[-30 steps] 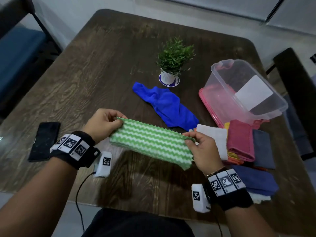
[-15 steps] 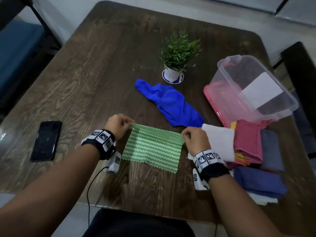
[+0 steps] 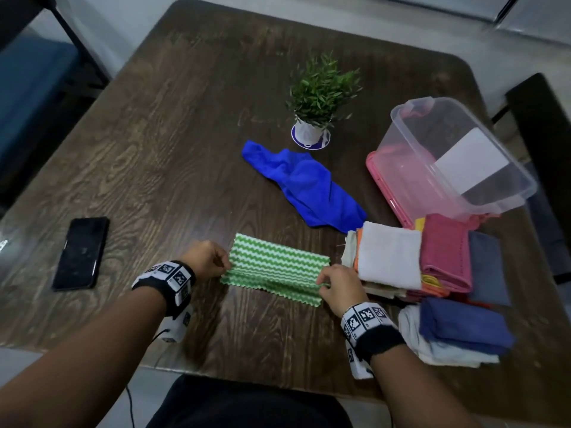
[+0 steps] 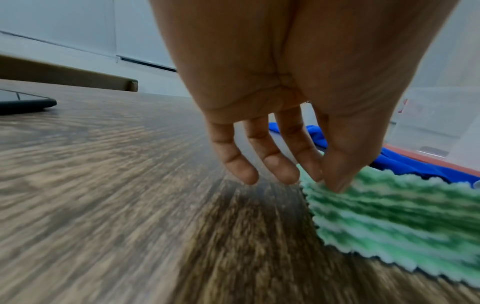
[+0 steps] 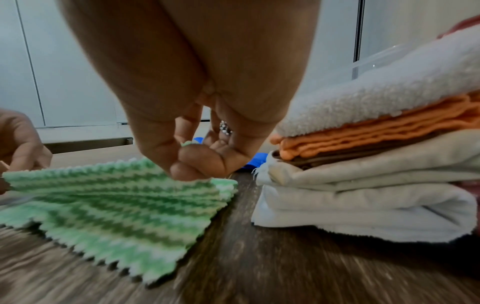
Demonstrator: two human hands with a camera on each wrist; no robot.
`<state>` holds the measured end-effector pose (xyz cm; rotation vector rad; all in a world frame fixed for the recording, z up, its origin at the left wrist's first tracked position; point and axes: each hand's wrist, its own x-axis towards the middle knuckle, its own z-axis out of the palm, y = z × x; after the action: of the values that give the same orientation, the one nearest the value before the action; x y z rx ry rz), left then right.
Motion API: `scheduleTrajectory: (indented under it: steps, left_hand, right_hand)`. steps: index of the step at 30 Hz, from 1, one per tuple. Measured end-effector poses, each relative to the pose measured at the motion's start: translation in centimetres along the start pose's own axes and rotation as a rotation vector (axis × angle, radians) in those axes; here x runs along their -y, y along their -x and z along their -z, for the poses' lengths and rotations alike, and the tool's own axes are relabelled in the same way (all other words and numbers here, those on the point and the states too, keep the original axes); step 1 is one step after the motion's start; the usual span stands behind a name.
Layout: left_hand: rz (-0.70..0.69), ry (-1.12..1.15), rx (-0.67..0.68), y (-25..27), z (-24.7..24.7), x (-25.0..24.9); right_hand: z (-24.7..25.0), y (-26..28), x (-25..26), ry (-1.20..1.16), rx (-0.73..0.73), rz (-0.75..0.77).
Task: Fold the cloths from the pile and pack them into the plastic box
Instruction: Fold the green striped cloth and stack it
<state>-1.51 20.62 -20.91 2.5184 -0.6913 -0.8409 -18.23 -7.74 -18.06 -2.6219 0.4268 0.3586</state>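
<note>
A green and white zigzag cloth (image 3: 278,267) lies on the dark wooden table (image 3: 154,149) in front of me, its far half being folded over toward the near edge. My left hand (image 3: 224,267) pinches its left corner (image 4: 335,185) between thumb and forefinger. My right hand (image 3: 324,282) pinches the right corner (image 5: 187,144). A crumpled blue cloth (image 3: 309,186) lies beyond it. To the right sits a pile of folded cloths (image 3: 432,264) in white, orange, red, grey and navy. The clear plastic box (image 3: 457,156) stands tilted on its pink lid (image 3: 380,174) at the back right.
A small potted plant (image 3: 318,100) stands behind the blue cloth. A black phone (image 3: 80,251) lies at the left near the table edge. A dark chair (image 3: 543,149) stands at the right, a blue seat (image 3: 27,97) at the far left.
Both hands lowered the green cloth from the air onto the table, then drew its far edge back toward me, folding it over itself. The view shifted slightly.
</note>
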Motion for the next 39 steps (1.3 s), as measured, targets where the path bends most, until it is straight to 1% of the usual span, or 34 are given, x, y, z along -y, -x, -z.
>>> scheduleTrajectory:
  steps: [7, 9, 10, 13, 14, 15, 16, 18, 19, 20, 21, 23, 25, 26, 27, 29, 31, 32, 33, 35, 36, 39]
  left_hand:
    - [0.031, -0.108, 0.037, 0.0, -0.3, -0.1]
    - [0.028, -0.116, 0.027, -0.2, -0.4, 0.0]
    - [0.030, -0.132, 0.033, -0.3, -0.5, 0.1]
    - [0.054, -0.223, 0.163, -0.8, -0.9, 0.2]
    - [0.055, -0.223, 0.174, -1.0, -1.0, 0.3]
    - [0.062, -0.204, 0.147, -1.2, -0.9, 0.2]
    - [0.066, -0.171, 0.076, -1.4, -0.9, 0.1]
    - [0.085, -0.096, -0.131, -2.2, -1.2, -0.3]
    - [0.119, -0.051, -0.215, -2.6, -1.4, -0.6]
    - [0.157, -0.020, -0.259, -3.1, -1.7, -0.9]
    - [0.200, -0.009, -0.252, -3.5, -2.0, -1.2]
    - [0.254, -0.032, -0.163, -3.9, -2.6, -1.5]
    - [0.256, -0.089, -0.103, -4.0, -3.0, -1.8]
    - [0.224, -0.076, -0.103, -4.1, -3.0, -2.0]
    - [0.175, -0.017, -0.118, -4.0, -2.7, -2.6]
    - [-0.017, 0.168, -0.144, -3.7, -1.9, -4.0]
    - [-0.240, 0.273, -0.134, -3.1, -0.4, -6.3]
    - [-0.329, 0.287, -0.117, -2.7, 0.3, -7.7]
    - [-0.379, 0.283, -0.107, -2.5, 0.9, -9.0]
    - [-0.423, 0.315, -0.129, -2.2, 2.2, -11.1]
    - [-0.433, 0.346, -0.136, -2.1, 2.9, -11.7]
    - [-0.447, 0.368, -0.102, -1.9, 4.6, -11.4]
  right_hand:
    - [-0.6, -0.1, 0.0, 0.014, 0.024, -0.008]
    - [-0.7, -0.2, -0.1, 0.021, 0.024, -0.013]
    - [-0.9, -0.2, -0.2, 0.031, 0.047, -0.012]
    - [-1.5, -0.1, -0.3, 0.085, 0.229, -0.024]
    - [-1.7, -0.2, -0.4, 0.088, 0.261, -0.036]
    - [-1.7, -0.3, -0.3, 0.080, 0.245, -0.044]
    - [-1.6, -0.6, -0.2, 0.075, 0.183, -0.046]
    - [-1.6, -1.4, 0.2, 0.107, -0.004, -0.010]
    - [-1.6, -1.9, 0.5, 0.142, -0.066, 0.012]
    - [-1.7, -2.4, 0.7, 0.183, -0.089, 0.024]
    - [-1.9, -2.9, 0.9, 0.216, -0.067, 0.017]
    - [-2.4, -3.3, 1.0, 0.233, 0.036, -0.024]
    - [-3.2, -3.1, 1.0, 0.244, 0.110, -0.052]
    - [-3.6, -2.7, 1.0, 0.262, 0.132, -0.056]
    - [-3.8, -2.2, 0.9, 0.285, 0.151, -0.058]
    - [-3.7, -1.6, 1.1, 0.269, 0.172, -0.055]
    - [-2.6, -1.5, 2.0, 0.071, 0.104, -0.020]
    - [-1.7, -1.6, 2.7, -0.075, 0.044, 0.016]
    - [-0.7, -1.8, 3.7, -0.227, -0.017, 0.059]
    - [1.5, -2.1, 5.3, -0.473, -0.099, 0.142]
    - [2.7, -2.2, 5.8, -0.523, -0.133, 0.186]
    - [5.8, -2.1, 5.8, -0.498, -0.194, 0.282]
